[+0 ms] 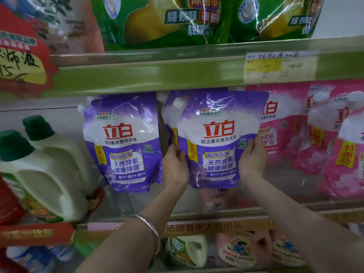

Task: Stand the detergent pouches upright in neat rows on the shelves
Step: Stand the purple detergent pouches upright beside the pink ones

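Note:
A purple detergent pouch (pixel 218 134) with a white spout cap stands upright at the front of the middle shelf, held between both hands. My left hand (pixel 174 166) grips its lower left edge. My right hand (pixel 252 158) grips its right edge, thumb on the front. Behind it stands another purple pouch (pixel 171 113), mostly hidden. To the left a second purple pouch row (pixel 123 142) stands upright. Pink pouches (pixel 283 131) stand to the right, partly covered by the held pouch.
White jugs with green caps (pixel 45 168) stand at the left of the same shelf. Green pouches (pixel 157 20) fill the shelf above, behind a green price rail (pixel 149 71). Below the shelf lip (pixel 216 215), more jugs and pink pouches (pixel 238 251) sit on the lower shelf.

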A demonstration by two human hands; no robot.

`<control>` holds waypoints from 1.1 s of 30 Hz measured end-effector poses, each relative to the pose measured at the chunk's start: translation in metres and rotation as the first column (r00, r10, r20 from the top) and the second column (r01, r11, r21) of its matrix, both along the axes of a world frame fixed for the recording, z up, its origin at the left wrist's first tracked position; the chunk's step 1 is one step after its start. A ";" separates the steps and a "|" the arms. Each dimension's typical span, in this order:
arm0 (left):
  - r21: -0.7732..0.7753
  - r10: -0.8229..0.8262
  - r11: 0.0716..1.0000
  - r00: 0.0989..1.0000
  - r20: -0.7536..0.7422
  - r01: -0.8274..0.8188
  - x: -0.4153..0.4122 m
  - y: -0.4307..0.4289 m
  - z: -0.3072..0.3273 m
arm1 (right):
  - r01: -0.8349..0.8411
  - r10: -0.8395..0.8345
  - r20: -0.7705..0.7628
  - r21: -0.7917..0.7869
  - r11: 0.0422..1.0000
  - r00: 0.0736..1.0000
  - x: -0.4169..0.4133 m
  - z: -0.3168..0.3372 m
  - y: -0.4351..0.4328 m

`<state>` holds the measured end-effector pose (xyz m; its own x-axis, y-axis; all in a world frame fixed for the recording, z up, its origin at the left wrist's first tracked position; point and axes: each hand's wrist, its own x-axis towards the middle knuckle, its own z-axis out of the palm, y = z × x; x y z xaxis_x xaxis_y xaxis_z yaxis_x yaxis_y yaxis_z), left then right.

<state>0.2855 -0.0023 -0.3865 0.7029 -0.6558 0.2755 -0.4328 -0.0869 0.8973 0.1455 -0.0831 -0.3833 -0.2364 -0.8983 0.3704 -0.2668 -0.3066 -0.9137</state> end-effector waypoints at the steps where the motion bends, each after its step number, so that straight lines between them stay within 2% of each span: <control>1: 0.008 0.002 1.000 1.000 0.020 -0.002 -0.002 0.005 0.000 | 0.019 -0.019 0.002 -0.021 1.000 1.000 0.001 0.000 0.004; 8: 0.088 0.065 0.993 0.991 0.114 -0.076 0.007 0.050 0.003 | 0.028 -0.028 0.015 0.005 1.000 1.000 0.020 0.002 0.044; 14: 0.107 0.194 0.974 0.979 0.068 -0.201 0.037 0.088 0.005 | -0.049 0.048 -0.034 -0.034 0.998 0.998 0.059 -0.002 0.080; 23: 0.145 0.358 0.919 0.931 0.076 -0.366 0.104 0.124 0.011 | -0.218 0.214 -0.081 -0.053 0.974 0.974 0.119 0.000 0.121; 28: 0.154 0.363 0.917 0.930 0.062 -0.369 0.121 0.130 0.008 | -0.240 0.240 -0.056 0.004 0.971 0.969 0.137 -0.004 0.123; 33: 0.189 0.264 0.942 0.960 0.092 -0.277 0.100 0.121 0.014 | -0.127 0.128 -0.042 0.024 0.992 0.991 0.123 -0.004 0.108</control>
<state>0.3853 0.1184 -0.3722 0.8464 -0.4893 0.2100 -0.4245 -0.3820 0.8209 0.2683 0.0251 -0.3873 -0.1037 -0.9278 0.3584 -0.2663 -0.3213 -0.9088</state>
